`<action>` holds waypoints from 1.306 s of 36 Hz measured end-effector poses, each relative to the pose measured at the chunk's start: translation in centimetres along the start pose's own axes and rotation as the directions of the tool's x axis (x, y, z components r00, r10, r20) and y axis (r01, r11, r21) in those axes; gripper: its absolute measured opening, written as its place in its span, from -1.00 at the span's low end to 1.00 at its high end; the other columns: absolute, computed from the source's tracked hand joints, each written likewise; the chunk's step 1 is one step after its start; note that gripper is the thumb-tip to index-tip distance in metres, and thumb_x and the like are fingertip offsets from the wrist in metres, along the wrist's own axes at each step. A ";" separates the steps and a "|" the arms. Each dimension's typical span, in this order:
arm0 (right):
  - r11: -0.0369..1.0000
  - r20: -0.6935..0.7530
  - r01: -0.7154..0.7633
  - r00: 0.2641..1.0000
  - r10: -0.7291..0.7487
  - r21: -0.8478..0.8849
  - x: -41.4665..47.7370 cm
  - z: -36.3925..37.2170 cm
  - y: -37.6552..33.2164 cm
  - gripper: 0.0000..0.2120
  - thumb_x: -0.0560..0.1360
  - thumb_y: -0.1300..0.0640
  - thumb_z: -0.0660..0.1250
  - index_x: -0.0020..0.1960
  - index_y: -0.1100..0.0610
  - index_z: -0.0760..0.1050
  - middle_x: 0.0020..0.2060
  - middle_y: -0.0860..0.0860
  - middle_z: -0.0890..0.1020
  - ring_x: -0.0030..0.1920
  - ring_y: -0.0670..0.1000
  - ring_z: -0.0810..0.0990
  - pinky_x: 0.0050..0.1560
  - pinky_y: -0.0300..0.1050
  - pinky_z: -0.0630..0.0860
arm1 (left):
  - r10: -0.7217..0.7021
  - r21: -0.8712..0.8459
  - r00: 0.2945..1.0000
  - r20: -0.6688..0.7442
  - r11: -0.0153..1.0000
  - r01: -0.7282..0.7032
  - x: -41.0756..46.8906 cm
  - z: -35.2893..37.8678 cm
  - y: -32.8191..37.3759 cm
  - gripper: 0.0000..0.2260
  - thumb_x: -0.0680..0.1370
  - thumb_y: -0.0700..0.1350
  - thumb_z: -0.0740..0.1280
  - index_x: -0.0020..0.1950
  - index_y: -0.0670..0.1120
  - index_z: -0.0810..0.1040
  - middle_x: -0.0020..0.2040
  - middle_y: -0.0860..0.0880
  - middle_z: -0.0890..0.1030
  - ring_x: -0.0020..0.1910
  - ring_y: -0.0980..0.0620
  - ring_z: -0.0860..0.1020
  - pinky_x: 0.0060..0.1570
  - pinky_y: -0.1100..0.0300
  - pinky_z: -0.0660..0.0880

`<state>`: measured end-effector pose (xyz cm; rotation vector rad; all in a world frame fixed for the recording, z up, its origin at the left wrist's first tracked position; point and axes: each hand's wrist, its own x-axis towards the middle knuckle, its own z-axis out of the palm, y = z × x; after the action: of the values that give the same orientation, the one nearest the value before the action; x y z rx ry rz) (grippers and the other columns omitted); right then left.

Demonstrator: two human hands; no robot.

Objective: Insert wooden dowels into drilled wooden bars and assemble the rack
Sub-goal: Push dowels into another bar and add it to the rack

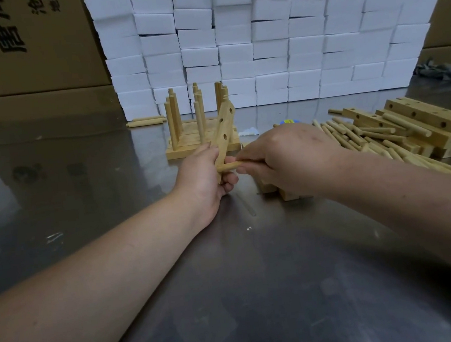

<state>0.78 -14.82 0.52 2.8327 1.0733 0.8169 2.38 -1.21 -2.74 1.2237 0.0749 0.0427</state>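
You hold the drilled bar [224, 134] near the middle of the table [244, 280], tilted so its upper end leans up and away from you, with three open holes showing along its right face. Your left hand [203, 178] grips its lower end, fingers curled round it and the thumb behind. A single dowel [228, 166] lies almost level, its left tip meeting the low part of the bar just above your left fingers (whether it has entered a hole cannot be told, since the fingers cover that spot). Your right hand [287, 158] pinches the other end of that dowel between thumb and curled fingers, knuckles up. Under your right hand, a few short wooden blocks [269, 187] rest on the table. Just beyond the bar stands an assembled rack [180, 153], its flat base on the table and its dowels upright in rows. To the right lies a heap of loose dowels [354, 135], and farther right a stack of drilled bars [419, 119] lies partly on them. Two more dowels [145, 121] lie at the far side, left of the rack, at the foot of a wall of white foam blocks [288, 39]. A cardboard box [24, 44] with dark print fills the far left.
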 end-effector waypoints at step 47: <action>0.722 0.419 -0.600 0.590 0.690 -0.343 -1.7 3.0 11.3 -0.68 0.58 0.05 0.11 0.28 0.06 0.45 0.11 0.09 0.54 0.03 0.09 0.51 0.00 -0.06 0.50 | 0.066 0.029 0.997 0.025 0.997 -0.067 -0.5 -0.2 0.1 -0.82 0.63 -0.18 0.12 -0.07 -0.05 0.49 -0.50 0.01 0.55 -0.62 0.14 0.33 -0.61 0.36 0.25</action>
<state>8.10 -24.00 -0.81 2.9888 -0.1396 0.0505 1.84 -1.04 -2.66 1.2559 0.0136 0.0849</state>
